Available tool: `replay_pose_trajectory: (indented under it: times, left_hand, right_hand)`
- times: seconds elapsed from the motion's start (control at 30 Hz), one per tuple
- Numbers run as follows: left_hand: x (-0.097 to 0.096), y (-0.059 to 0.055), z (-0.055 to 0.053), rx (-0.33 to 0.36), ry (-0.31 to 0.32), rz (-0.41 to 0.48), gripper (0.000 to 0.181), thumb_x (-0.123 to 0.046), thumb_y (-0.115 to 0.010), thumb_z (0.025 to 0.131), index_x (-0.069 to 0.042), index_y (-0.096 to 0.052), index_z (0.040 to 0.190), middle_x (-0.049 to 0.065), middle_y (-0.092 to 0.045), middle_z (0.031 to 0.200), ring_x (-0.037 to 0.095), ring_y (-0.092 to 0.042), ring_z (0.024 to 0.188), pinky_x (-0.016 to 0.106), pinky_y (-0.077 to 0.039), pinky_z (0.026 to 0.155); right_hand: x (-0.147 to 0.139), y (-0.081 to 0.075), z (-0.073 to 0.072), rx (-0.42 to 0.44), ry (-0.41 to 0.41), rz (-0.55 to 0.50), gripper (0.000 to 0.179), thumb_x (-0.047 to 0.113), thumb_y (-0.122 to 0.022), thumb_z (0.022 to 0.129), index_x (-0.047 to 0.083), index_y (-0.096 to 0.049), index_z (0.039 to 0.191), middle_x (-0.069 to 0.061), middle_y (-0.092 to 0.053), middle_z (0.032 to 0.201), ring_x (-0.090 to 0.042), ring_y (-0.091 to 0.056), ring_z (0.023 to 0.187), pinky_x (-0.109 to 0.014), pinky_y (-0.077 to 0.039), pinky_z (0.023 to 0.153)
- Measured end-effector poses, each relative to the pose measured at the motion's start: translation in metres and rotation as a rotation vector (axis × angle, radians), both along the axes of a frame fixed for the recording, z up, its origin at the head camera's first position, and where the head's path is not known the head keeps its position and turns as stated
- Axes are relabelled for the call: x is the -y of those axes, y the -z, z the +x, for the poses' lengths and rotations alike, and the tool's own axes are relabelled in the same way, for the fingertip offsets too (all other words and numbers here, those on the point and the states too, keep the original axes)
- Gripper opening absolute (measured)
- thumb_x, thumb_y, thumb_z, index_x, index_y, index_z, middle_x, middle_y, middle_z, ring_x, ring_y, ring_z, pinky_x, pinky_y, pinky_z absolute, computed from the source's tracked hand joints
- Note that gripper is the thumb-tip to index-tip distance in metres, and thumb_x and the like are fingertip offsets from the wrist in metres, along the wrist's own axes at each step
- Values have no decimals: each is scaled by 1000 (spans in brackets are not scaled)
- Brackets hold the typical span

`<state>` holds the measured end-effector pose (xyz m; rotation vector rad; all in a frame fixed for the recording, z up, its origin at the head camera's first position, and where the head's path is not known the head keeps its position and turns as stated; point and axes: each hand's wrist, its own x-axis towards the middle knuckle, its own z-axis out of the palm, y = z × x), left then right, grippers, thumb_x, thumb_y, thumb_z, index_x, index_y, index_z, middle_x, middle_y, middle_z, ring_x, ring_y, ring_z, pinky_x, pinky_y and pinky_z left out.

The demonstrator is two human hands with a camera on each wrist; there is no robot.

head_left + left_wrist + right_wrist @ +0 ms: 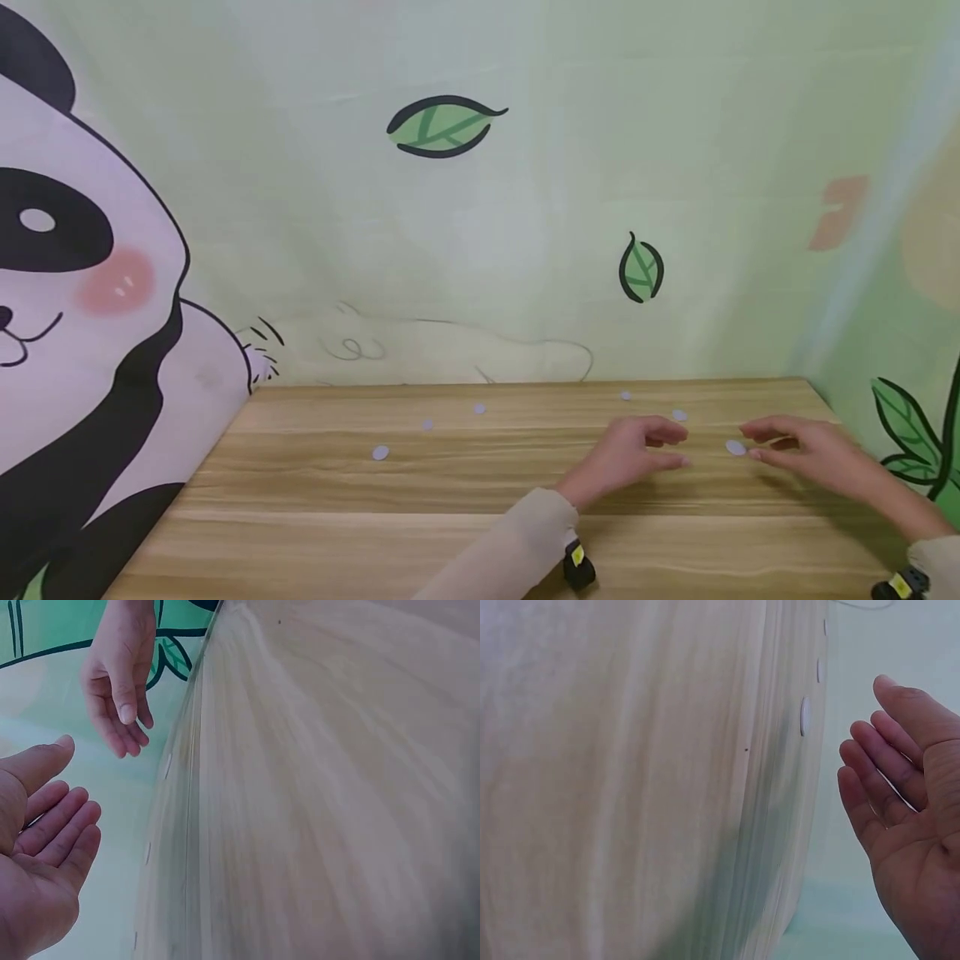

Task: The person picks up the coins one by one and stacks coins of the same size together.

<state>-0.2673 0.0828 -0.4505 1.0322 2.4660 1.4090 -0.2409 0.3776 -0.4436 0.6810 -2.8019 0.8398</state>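
Over the right half of the wooden table (315,533), my left hand (633,450) and right hand (813,450) face each other across a gap. Both have loosely bent fingers and hold nothing. In the head view, a flat white disc (736,448) shows beside the right fingertips; contact with it cannot be made out. Behind the gap lies another white disc (679,415), and a smaller one (626,396) sits farther back. The right wrist view shows my right palm (911,787) bare, with a disc (805,716) near the table's edge.
More pale discs lie on the left half of the table: one nearer the front (381,453), a small one (428,425) and another behind it (480,408). A backdrop cloth (540,192) with a printed panda (150,350) and leaves hangs behind the table.
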Motion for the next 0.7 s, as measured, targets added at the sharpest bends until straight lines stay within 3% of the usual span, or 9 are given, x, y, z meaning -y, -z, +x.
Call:
replay_pose_trajectory:
  times: [0.23,0.43,0.7]
  left_hand:
    - [-12,3,-2,5,-20,31,31,-21,-78,92,-9,-73,120,-8,-74,115,-5,-64,101,15,-49,90]
    - [-21,4,-2,23,-60,45,25,-20,-80,90,-11,-76,113,-7,-76,106,-6,-64,91,10,-48,80]
    - [-35,6,-5,113,-139,88,20,-18,-81,88,-12,-79,107,-11,-76,95,-7,-63,83,12,-49,73]
  right_hand:
    - [-2,-1,-4,23,52,73,33,24,-78,91,5,-73,118,-11,-74,113,-2,-66,95,-27,-56,78]
    - [-6,1,-7,35,56,85,33,23,-78,91,4,-73,118,-11,-74,113,1,-64,96,-27,-55,78]
    - [-12,7,-13,43,49,63,33,23,-79,90,3,-73,116,-12,-74,111,4,-64,94,-26,-56,77]
